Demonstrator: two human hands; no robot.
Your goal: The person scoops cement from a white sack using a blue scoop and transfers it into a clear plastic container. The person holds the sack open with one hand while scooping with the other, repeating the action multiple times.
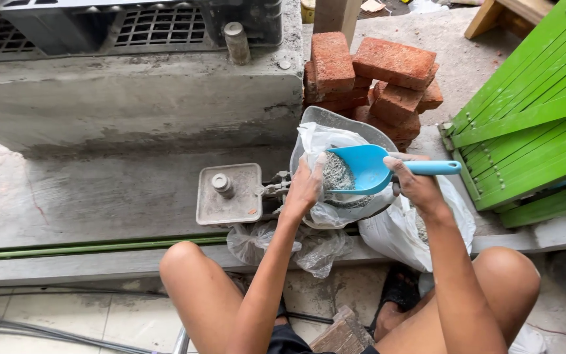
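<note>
Behind scoop (361,169) and bag (325,141), stacked bricks (378,75), green slats (532,118)

Smooth plastic scoop (361,167), rough bricks (375,75)

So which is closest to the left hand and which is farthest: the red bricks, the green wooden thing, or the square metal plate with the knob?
From the left hand, in the head view:
1. Square metal plate, just to its left on the concrete ledge.
2. Red bricks, stacked up behind, a bit to the right.
3. Green wooden panel, far over on the right edge.
</note>
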